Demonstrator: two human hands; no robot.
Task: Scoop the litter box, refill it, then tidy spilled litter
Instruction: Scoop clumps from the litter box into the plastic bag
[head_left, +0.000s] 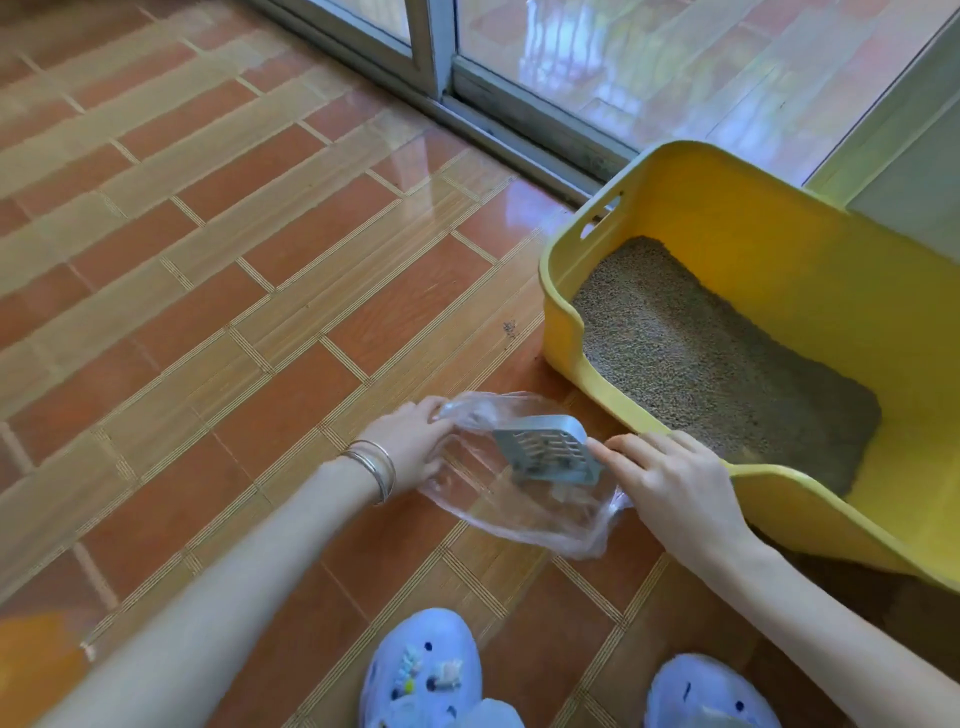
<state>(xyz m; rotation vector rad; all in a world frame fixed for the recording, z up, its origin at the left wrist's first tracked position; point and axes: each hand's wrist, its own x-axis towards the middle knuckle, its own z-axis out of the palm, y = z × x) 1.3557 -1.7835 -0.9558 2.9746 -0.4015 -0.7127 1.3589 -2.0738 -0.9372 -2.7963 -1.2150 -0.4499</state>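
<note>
The left hand (410, 441) is pinching the edge of a thin, crinkly, see-through plastic bag (519, 525) on the shiny tile floor (234, 312). The right hand (670, 483) is gripping a gray scoop (545, 449) with slots, sitting in the bag's mouth. The smooth yellow litter box (737, 208), holding grainy litter (701, 358), is sitting at 2 o'clock from the bag.

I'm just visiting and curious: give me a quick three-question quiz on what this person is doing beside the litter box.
1. True or false: the yellow litter box holds litter.
2. Fill in: the left hand grips a clear plastic ____.
3. The grey litter scoop is held by: A) the left hand B) the right hand C) neither.
Key: 1 true; 2 bag; 3 B.
</note>
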